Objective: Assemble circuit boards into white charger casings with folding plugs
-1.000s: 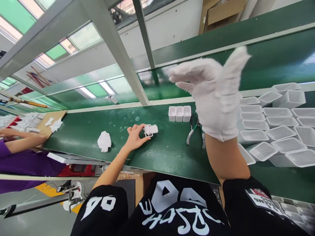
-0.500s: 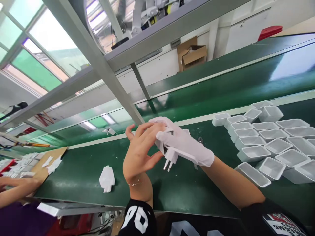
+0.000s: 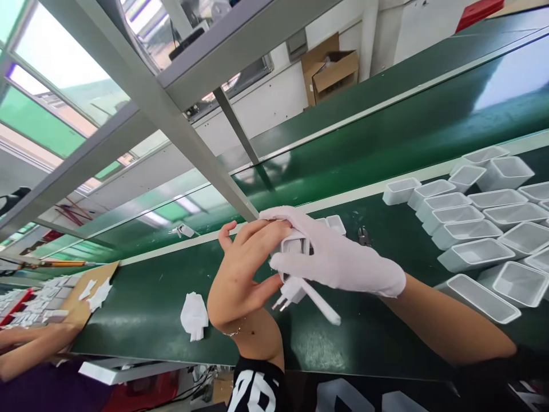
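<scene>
My bare left hand [image 3: 244, 269] and my right hand [image 3: 334, 252] in a white glove meet over the green work surface. Between them they grip a white plug adapter [image 3: 294, 289], its two metal pins pointing down-left. A white strip-like part [image 3: 321, 302] slants down-right from it. The fingers of my left hand curl over the top of the adapter, its little finger raised. Behind my right hand a white piece [image 3: 335, 224] is partly hidden. A pair of cutters [image 3: 363, 236] lies just beyond the glove.
Many translucent white boxes [image 3: 469, 233] stand at the right. A white flat piece [image 3: 194, 316] lies left of my hands. Another person's arm [image 3: 38, 349] reaches in at far left, near cardboard [image 3: 96, 289]. A metal frame post [image 3: 201, 149] crosses behind; a plug [image 3: 183, 230] lies beyond the rail.
My right hand has turned and shifted slightly right. The adapter has tilted, its pins now pointing more to the left, and the strip-like part now sticks out below the glove. The view has shifted.
</scene>
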Motion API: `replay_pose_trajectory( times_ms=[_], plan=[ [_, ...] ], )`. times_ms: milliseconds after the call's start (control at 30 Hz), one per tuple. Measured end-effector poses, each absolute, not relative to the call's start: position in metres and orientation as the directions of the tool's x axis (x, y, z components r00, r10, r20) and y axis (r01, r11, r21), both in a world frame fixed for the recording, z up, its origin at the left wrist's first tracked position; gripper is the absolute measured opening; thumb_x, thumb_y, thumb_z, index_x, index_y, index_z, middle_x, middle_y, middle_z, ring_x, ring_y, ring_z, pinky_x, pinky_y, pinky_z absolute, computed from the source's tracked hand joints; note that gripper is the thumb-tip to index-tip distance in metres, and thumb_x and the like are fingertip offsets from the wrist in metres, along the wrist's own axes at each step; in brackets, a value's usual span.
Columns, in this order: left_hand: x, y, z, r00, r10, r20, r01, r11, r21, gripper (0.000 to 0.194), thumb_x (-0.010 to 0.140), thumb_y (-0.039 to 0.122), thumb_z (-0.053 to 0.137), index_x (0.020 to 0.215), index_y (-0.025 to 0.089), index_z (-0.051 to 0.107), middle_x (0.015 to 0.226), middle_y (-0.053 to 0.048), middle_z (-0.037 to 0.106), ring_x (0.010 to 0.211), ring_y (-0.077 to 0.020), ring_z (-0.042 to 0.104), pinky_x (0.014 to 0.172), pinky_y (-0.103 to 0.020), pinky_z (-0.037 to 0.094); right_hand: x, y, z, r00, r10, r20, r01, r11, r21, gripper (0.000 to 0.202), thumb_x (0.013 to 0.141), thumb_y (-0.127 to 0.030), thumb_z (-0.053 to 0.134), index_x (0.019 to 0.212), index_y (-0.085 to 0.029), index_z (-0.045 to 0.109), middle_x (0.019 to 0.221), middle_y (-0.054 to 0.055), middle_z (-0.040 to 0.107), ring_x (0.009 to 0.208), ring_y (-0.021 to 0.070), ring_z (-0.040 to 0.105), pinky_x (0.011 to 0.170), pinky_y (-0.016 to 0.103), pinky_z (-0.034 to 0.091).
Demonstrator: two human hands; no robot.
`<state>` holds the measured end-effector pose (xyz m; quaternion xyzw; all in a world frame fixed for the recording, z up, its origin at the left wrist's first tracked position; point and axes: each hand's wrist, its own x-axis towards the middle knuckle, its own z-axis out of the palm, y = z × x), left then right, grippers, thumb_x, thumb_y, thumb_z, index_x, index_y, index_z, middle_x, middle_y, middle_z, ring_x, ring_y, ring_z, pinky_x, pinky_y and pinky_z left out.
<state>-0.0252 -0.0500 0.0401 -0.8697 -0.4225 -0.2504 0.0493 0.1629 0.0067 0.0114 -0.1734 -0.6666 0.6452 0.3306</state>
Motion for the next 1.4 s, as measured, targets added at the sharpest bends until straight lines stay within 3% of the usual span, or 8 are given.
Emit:
replay_pose_trajectory(
  times_ms=[233, 333, 433, 533, 667, 867, 1100, 1400],
  plan=[
    [-0.026, -0.047, 0.041, 0.571, 0.671, 0.473, 0.719, -0.687, 0.107, 0.042, 0.095, 0.024, 0.059, 0.136, 0.026, 0.049, 0.129, -0.008, 0.071, 0.121, -0.0266, 0.064, 0.109, -0.042, 0.027, 0.168, 0.010, 0.010, -0.743, 0.596, 0.305, -0.122, 0.328, -0.937, 0.061, 0.096, -0.031, 0.056, 0.150, -0.022, 0.031, 0.144, 0.012, 0.054, 0.078, 0.0118, 0.065, 0.094, 0.038, 0.056],
    [-0.025, -0.046, 0.038, 0.528, 0.647, 0.550, 0.714, -0.689, 0.125, 0.042, 0.095, 0.024, 0.060, 0.136, 0.026, 0.050, 0.129, -0.008, 0.071, 0.119, -0.0272, 0.065, 0.105, -0.044, 0.033, 0.167, 0.014, 0.003, -0.714, 0.600, 0.361, -0.204, 0.316, -0.927, 0.062, 0.100, -0.044, 0.052, 0.153, -0.024, 0.028, 0.152, 0.012, 0.049, 0.108, 0.0173, 0.067, 0.107, 0.039, 0.051],
    [-0.026, -0.047, 0.032, 0.430, 0.626, 0.650, 0.731, -0.664, 0.156, 0.044, 0.094, 0.028, 0.064, 0.136, 0.028, 0.051, 0.129, -0.007, 0.071, 0.125, -0.0297, 0.062, 0.106, -0.047, 0.038, 0.164, 0.018, -0.002, -0.564, 0.702, 0.435, -0.355, 0.269, -0.895, 0.057, 0.103, -0.058, 0.039, 0.150, -0.027, 0.033, 0.158, 0.009, 0.044, 0.127, 0.0184, 0.060, 0.103, 0.034, 0.053],
    [-0.029, -0.046, 0.026, 0.367, 0.582, 0.726, 0.724, -0.668, 0.169, 0.047, 0.093, 0.030, 0.065, 0.137, 0.028, 0.050, 0.129, -0.008, 0.069, 0.131, -0.0327, 0.059, 0.108, -0.050, 0.042, 0.165, 0.018, 0.002, -0.435, 0.798, 0.418, -0.321, 0.296, -0.899, 0.038, 0.103, -0.053, 0.046, 0.122, -0.023, 0.058, 0.123, 0.005, 0.067, 0.101, 0.0147, 0.067, 0.084, 0.027, 0.054],
    [-0.029, -0.042, 0.025, 0.296, 0.491, 0.819, 0.730, -0.669, 0.138, 0.048, 0.092, 0.030, 0.067, 0.138, 0.028, 0.053, 0.129, -0.009, 0.064, 0.126, -0.0301, 0.060, 0.107, -0.047, 0.048, 0.170, 0.011, 0.014, -0.528, 0.743, 0.411, -0.140, 0.401, -0.905, 0.017, 0.096, -0.031, 0.061, 0.084, -0.019, 0.066, 0.084, -0.002, 0.069, 0.078, 0.0105, 0.061, 0.074, 0.024, 0.047],
    [-0.026, -0.036, 0.027, 0.328, 0.405, 0.853, 0.736, -0.676, 0.038, 0.051, 0.088, 0.025, 0.070, 0.137, 0.029, 0.055, 0.122, -0.008, 0.059, 0.116, -0.0255, 0.058, 0.104, -0.044, 0.051, 0.173, 0.006, 0.019, -0.543, 0.706, 0.454, -0.116, 0.472, -0.874, 0.014, 0.091, -0.014, 0.061, 0.082, -0.019, 0.071, 0.082, -0.004, 0.074, 0.077, 0.0084, 0.063, 0.074, 0.021, 0.047],
    [-0.022, -0.035, 0.027, 0.365, 0.469, 0.804, 0.760, -0.649, 0.033, 0.045, 0.090, 0.027, 0.069, 0.133, 0.027, 0.056, 0.122, -0.008, 0.065, 0.114, -0.0265, 0.061, 0.097, -0.042, 0.053, 0.176, 0.011, 0.014, -0.478, 0.706, 0.523, 0.078, 0.627, -0.775, 0.017, 0.087, -0.012, 0.063, 0.072, -0.017, 0.069, 0.069, -0.005, 0.068, 0.062, 0.0068, 0.055, 0.061, 0.021, 0.041],
    [-0.013, -0.037, 0.032, 0.385, 0.544, 0.745, 0.825, -0.565, -0.014, 0.043, 0.089, 0.023, 0.067, 0.131, 0.026, 0.059, 0.120, -0.008, 0.071, 0.111, -0.0278, 0.064, 0.098, -0.044, 0.047, 0.176, 0.020, 0.009, -0.470, 0.764, 0.442, 0.093, 0.541, -0.836, 0.021, 0.087, -0.015, 0.056, 0.067, -0.018, 0.060, 0.064, -0.002, 0.064, 0.061, 0.0095, 0.053, 0.060, 0.024, 0.040]
  ],
)
